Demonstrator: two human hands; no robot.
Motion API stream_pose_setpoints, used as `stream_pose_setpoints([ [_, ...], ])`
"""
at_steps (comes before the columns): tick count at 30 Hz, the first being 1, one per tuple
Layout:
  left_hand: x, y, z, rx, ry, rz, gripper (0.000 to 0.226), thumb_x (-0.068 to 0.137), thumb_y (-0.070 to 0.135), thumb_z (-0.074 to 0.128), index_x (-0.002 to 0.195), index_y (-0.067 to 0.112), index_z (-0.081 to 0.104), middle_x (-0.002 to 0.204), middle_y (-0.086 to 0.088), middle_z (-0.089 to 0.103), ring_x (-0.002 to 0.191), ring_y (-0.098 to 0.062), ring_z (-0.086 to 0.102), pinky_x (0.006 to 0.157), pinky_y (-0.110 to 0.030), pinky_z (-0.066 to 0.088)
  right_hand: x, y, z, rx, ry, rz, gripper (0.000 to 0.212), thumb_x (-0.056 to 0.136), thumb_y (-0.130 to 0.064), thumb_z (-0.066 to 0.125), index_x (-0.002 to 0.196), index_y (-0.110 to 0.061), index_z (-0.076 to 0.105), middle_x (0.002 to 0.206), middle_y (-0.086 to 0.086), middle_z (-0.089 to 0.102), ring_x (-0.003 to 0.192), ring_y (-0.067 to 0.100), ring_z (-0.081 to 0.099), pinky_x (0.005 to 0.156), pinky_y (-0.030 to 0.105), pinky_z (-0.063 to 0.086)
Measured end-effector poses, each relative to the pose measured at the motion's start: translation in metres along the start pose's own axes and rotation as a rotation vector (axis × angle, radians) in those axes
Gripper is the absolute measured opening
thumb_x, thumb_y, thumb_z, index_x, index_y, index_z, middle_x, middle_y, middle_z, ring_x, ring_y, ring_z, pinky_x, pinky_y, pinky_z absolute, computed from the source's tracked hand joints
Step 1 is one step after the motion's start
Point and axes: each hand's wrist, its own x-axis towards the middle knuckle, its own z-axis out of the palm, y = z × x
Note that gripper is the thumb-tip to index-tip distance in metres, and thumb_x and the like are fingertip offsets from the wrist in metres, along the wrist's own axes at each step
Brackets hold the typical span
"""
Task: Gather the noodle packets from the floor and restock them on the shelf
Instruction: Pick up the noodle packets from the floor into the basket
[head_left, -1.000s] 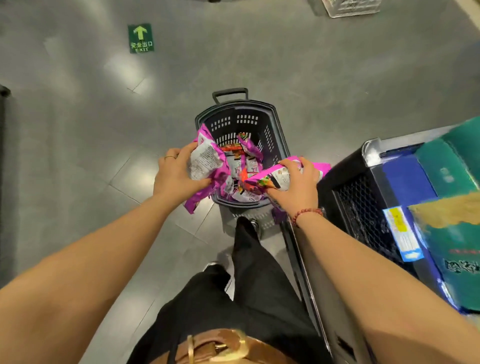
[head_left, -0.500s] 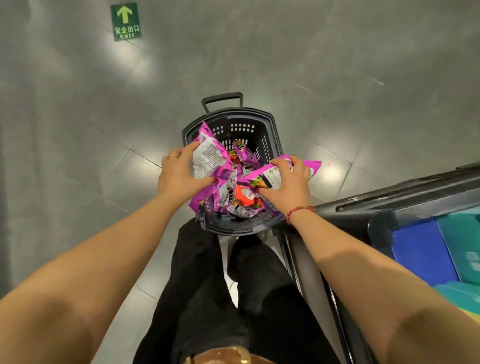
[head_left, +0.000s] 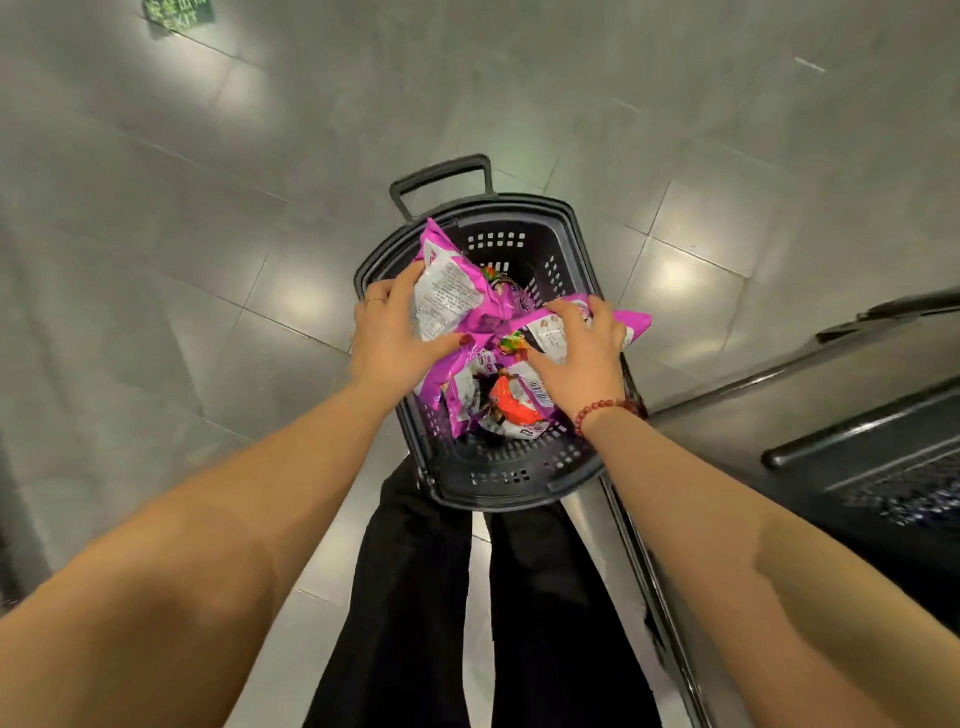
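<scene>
A dark plastic shopping basket (head_left: 498, 488) stands on the grey floor in front of my legs, with several purple noodle packets (head_left: 511, 405) lying inside. My left hand (head_left: 389, 338) grips one purple and white noodle packet (head_left: 449, 296) over the basket's left side. My right hand (head_left: 582, 358) grips another purple noodle packet (head_left: 626, 325) over the basket's right side. The two held packets touch above the pile.
A metal shelf base (head_left: 831, 415) with dark rails runs along the right side, close to the basket. A green exit sign (head_left: 176, 13) is stuck to the tiled floor at the top left. The basket's pull handle (head_left: 441, 179) points away from me.
The view has tilted down and moved closer over the basket. Both hands keep their packets and have drawn nearer each other. The blue and green boxes at the right have left the view.
</scene>
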Motion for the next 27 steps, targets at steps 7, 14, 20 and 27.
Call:
stream_pose_setpoints([
  [7, 0.021, -0.013, 0.006, -0.117, -0.038, 0.000, 0.063, 0.082, 0.008, 0.068, 0.140, 0.015, 0.044, 0.128, -0.013, 0.042, 0.100, -0.018, 0.055, 0.095, -0.018, 0.038, 0.018, -0.005, 0.018, 0.060, -0.002, 0.020, 0.044, 0.091, -0.011, 0.057, 0.135, -0.018, 0.050, 0.153, 0.010, 0.026, 0.141, 0.026, 0.025, 0.109, 0.037, 0.033],
  [14, 0.023, -0.019, -0.020, 0.110, -0.163, 0.143, 0.054, 0.081, 0.014, 0.067, 0.133, 0.012, 0.054, 0.126, -0.015, 0.055, 0.122, -0.030, 0.047, 0.099, -0.028, 0.033, -0.009, -0.016, 0.003, -0.058, -0.010, 0.028, 0.047, 0.089, -0.016, 0.059, 0.134, -0.012, 0.049, 0.134, 0.011, 0.046, 0.127, 0.027, 0.040, 0.105, 0.038, 0.038],
  [20, 0.022, 0.018, -0.053, 0.287, -0.273, 0.473, 0.050, 0.085, 0.023, 0.064, 0.134, 0.017, 0.053, 0.128, -0.008, 0.054, 0.124, -0.028, 0.043, 0.098, -0.039, 0.042, -0.042, -0.032, -0.016, -0.104, 0.079, 0.081, 0.049, 0.087, -0.021, 0.062, 0.134, -0.015, 0.049, 0.132, 0.009, 0.051, 0.124, 0.028, 0.045, 0.105, 0.044, 0.038],
  [27, -0.005, 0.067, -0.057, 0.555, -0.444, 0.942, 0.053, 0.084, 0.031, 0.063, 0.134, 0.017, 0.052, 0.127, -0.009, 0.054, 0.120, -0.029, 0.046, 0.092, -0.042, 0.046, -0.113, -0.036, -0.024, -0.096, 0.237, 0.217, 0.047, 0.085, -0.027, 0.062, 0.130, -0.014, 0.052, 0.125, 0.010, 0.056, 0.118, 0.031, 0.049, 0.098, 0.043, 0.040],
])
